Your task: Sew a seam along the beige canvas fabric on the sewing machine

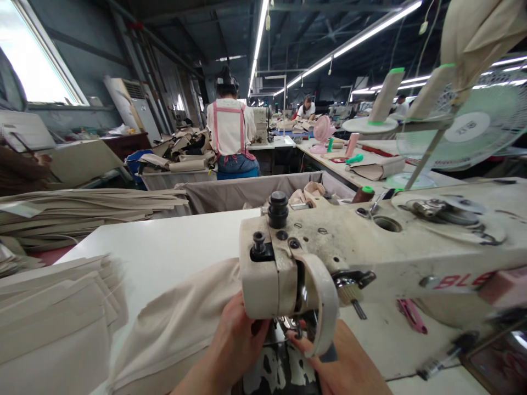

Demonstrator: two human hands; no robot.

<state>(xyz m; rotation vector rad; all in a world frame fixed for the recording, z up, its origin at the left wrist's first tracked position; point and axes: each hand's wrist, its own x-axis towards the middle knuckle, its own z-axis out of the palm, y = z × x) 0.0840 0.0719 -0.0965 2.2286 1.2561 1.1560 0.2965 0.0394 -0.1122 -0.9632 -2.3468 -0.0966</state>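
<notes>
Left hand (pixel 236 343) presses flat on the beige cloth (pixel 181 323); right hand (pixel 329 365) pinches at the sewing machine (pixel 370 252) needle, where fingertips risk a jab.

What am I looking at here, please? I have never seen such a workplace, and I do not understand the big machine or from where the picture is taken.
The picture comes from a camera worn on a person's head, looking forward and down, so you see that person's own hands at the bottom. The big cream-coloured object is an industrial sewing machine standing on a white table. The left hand rests on a piece of beige fabric just beside the needle area; the right hand reaches under the machine head from the other side. Whether either hand grips anything is hidden by the machine. At the left lie stacks of cut beige pieces. Behind, a co-worker sits with their back to us, and a fan stands at the right.
</notes>
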